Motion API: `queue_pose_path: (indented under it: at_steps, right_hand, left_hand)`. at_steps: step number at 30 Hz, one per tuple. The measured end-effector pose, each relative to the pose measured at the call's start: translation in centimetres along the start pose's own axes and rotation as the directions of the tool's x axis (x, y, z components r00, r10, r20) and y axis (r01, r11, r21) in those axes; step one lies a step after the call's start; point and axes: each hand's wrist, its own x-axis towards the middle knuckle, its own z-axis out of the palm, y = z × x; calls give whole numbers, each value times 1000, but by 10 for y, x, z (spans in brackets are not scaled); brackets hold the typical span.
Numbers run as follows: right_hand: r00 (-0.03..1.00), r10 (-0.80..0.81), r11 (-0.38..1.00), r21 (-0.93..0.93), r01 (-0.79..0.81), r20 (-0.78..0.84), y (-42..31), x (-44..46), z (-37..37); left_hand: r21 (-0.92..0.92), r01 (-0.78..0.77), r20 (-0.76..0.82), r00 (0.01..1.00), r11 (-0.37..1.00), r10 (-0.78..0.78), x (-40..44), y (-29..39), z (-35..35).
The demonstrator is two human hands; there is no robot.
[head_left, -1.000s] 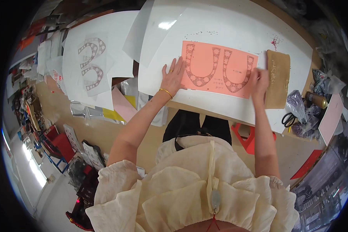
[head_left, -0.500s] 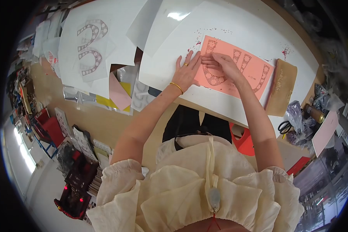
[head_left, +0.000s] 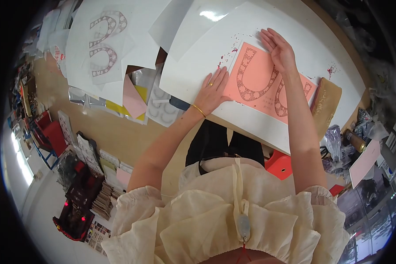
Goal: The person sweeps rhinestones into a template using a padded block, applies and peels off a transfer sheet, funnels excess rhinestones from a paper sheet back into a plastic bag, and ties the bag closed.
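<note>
A salmon-pink sheet [head_left: 262, 70] lies on the white table, with two U-shaped bands of small dark dots on it. My left hand [head_left: 212, 91] rests flat at the sheet's left edge, fingers stretched out, a ring and a bangle on it. My right hand [head_left: 279, 52] is at the sheet's far edge, palm turned sideways and fingers extended, with nothing visible in it. Its forearm covers part of the right-hand U. Tiny dark red bits [head_left: 234, 49] are scattered beyond the sheet.
A tan block [head_left: 328, 103] lies right of the sheet. Plastic bags [head_left: 333, 141] and a spray can [head_left: 354, 140] crowd the right edge. At the left, a white sheet [head_left: 138, 44] carries similar U patterns. More red bits [head_left: 331, 70] lie far right.
My right hand has moved from the middle of the pink sheet to its far edge, uncovering the left U. My left hand stays at the left edge. The view has shifted slightly.
</note>
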Motion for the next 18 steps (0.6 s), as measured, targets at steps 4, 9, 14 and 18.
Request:
queue_pose_path:
  at_steps: [4, 9, 14, 18]
  right_hand:
    - [999, 29, 998, -55, -31, -22, 3, -37, -2]
    - [992, 118, 979, -163, -125, -52, 15, -85, -5]
    - [986, 139, 974, -169, -153, -91, 31, -113, -8]
    - [988, 112, 990, -79, -120, -102, 41, -137, -17]
  left_hand:
    - [20, -21, 3, 1000, 1000, 21, 9, -11, -2]
    - [134, -88, 11, 996, 987, 87, 48, -28, -6]
    - [208, -168, 9, 986, 964, 169, 108, -48, -8]
    - [248, -187, -31, 979, 951, 200, 157, -56, -7]
